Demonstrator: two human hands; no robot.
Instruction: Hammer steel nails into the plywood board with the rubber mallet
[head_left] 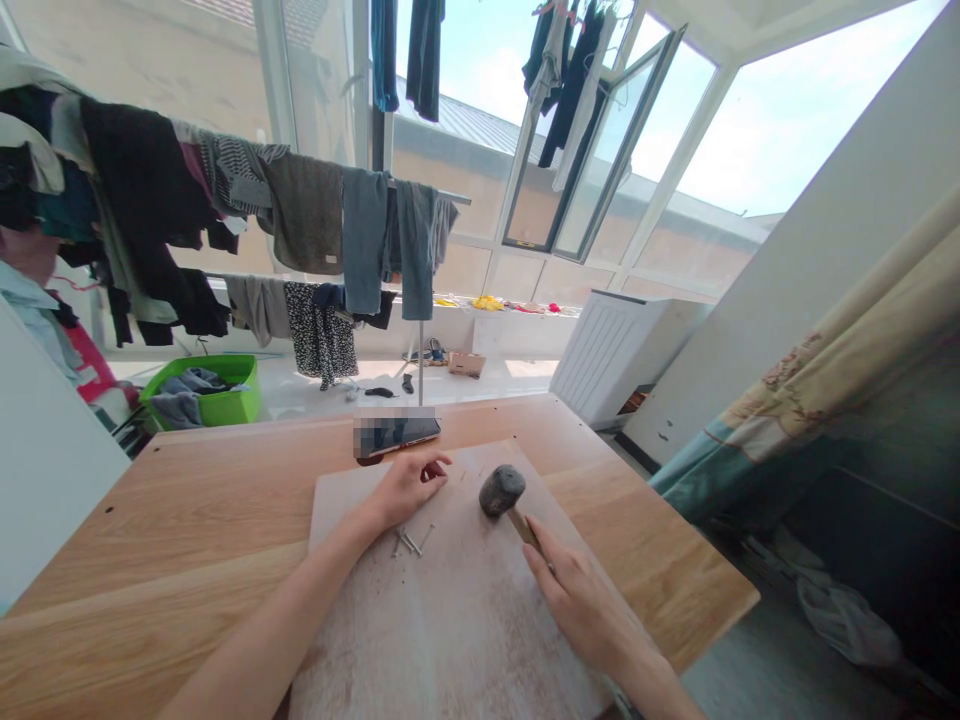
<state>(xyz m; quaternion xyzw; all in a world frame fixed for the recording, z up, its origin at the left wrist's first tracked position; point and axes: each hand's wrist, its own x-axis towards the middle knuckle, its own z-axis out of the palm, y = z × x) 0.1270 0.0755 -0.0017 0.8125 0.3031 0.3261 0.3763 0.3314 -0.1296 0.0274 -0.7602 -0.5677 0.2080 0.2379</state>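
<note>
A rubber mallet (502, 491) with a dark, rounded head and a wooden handle is gripped by my right hand (570, 585). Its head is over the right part of a pale, worn wooden board (450, 620). My left hand (411, 487) rests near the board's far edge, fingers curled inward; anything between them is too small to make out. Several loose nails (409, 541) lie in a small pile on the board, just nearer than the left hand. Thin reddish marks (463, 474) show on the board between the left hand and the mallet head.
The board lies on a wood-grain table (630, 500). A phone-like dark device (401, 434) stands at the board's far edge. Beyond are a green basket (232, 405) of clothes, a drying rack with laundry (307, 215), and a white cabinet (611, 350). A curtain (810, 370) hangs right.
</note>
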